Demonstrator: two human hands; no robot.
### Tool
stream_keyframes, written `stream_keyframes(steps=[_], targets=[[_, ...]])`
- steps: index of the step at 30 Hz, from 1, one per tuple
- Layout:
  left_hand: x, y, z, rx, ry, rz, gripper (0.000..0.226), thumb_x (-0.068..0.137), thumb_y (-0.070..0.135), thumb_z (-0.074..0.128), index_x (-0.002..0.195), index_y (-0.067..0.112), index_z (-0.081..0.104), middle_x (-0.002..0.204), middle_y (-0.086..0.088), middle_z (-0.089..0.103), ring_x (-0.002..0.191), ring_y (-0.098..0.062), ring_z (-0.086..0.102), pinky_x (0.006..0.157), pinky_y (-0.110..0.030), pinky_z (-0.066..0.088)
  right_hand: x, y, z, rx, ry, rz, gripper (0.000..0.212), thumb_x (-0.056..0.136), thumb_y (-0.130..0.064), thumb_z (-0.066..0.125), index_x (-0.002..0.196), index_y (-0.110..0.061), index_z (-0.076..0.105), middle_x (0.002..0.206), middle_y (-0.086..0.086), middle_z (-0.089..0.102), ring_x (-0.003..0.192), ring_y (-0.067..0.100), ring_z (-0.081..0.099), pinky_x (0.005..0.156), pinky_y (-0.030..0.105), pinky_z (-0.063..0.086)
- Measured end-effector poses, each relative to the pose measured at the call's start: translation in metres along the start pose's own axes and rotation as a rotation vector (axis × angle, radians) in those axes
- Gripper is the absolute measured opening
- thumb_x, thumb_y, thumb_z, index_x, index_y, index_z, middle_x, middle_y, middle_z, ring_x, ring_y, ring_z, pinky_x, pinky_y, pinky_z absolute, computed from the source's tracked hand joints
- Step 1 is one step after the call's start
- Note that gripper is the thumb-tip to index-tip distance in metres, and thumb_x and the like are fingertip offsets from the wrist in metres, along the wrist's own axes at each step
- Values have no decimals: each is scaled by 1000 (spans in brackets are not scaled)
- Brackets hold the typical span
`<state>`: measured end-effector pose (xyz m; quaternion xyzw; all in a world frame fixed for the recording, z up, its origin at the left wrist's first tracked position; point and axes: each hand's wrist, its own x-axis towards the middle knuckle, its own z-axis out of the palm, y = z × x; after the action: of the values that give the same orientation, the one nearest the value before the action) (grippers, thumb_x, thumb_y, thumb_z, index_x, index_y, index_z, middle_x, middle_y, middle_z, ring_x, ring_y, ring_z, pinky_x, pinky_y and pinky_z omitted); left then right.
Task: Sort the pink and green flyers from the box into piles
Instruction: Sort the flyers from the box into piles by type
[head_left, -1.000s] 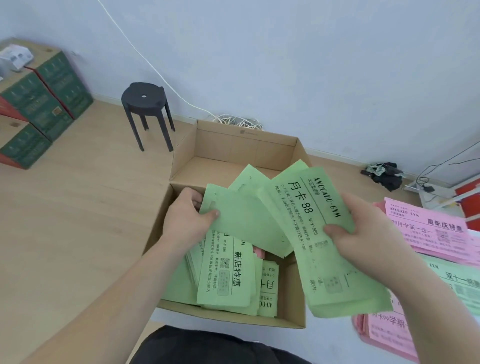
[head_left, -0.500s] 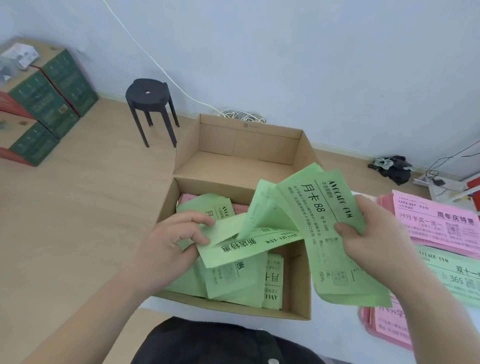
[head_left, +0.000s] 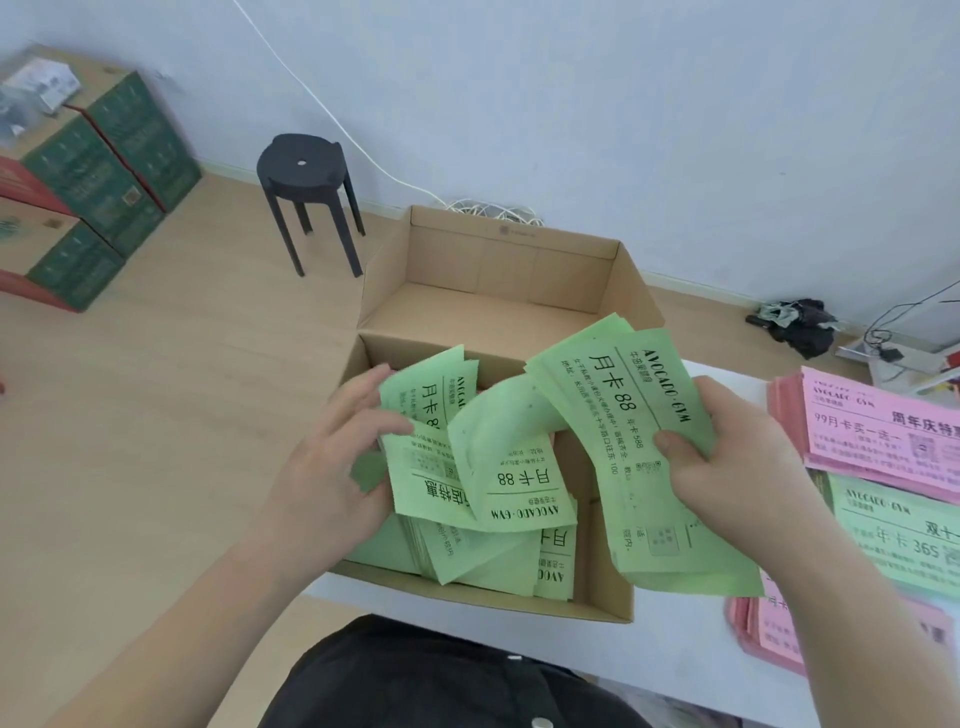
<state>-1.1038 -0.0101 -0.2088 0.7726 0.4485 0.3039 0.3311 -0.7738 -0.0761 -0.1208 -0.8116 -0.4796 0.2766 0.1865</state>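
item 1. my left grip (head_left: 327, 467), centre-left of the frame, was over the cardboard box (head_left: 498, 270). its thumb and fingers pinched a few loose green flyers (head_left: 431, 410), and one of them curled up at the middle.
item 2. my right grip (head_left: 743, 467), centre-right, had its thumb pressed on top and its fingers curled behind a green stack (head_left: 649, 467). i held the stack tilted across the box's right wall.
item 3. more green flyers (head_left: 467, 561) lay jumbled in the near part of the box.
item 4. on the white table (head_left: 675, 654), at the right edge of the frame, lay a pink pile (head_left: 883, 441), a green pile (head_left: 904, 540) just below it, and a second pink pile (head_left: 769, 629) at the lower right.
item 5. a black stool (head_left: 304, 171) stood on the floor, upper centre-left.
item 6. green cartons (head_left: 93, 171) were stacked in the upper left.
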Motion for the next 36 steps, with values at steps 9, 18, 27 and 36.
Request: stream_keyframes(steps=[9,18,27,36], targets=[[-6,24,-28,67,24,69,17,84,26,64,89,15,76,115,11,76,124,-13,66,98,-44,55,0,-13,10,11,-4,-66,24,95,-15,64,112,-30,58,102,-17,67,91,8,63,73,34,53],[51,100,-54,12,357,-119,16,82,37,71,93,49,70,90,36,68,100,0,68,77,-10,47,17,-49,13,206,-120,-42,19,98,-17,61,109,-32,66,98,-20,74,78,2,72,66,25,58],[-6,64,45,158,-110,383,19,98,10,48,111,17,61,145,-6,61,145,-22,46,121,-32,37,-1,-48,24,770,-274,95,20,110,-12,48,121,-16,64,109,4,79,99,27,77,92,55,60],[0,48,32,205,-134,332,37,98,0,48,122,20,68,152,-3,56,151,-24,40,124,-22,27,9,-40,24,687,-270,79,21,111,-19,45,123,-20,63,113,-3,78,104,21,75,98,53,57]])
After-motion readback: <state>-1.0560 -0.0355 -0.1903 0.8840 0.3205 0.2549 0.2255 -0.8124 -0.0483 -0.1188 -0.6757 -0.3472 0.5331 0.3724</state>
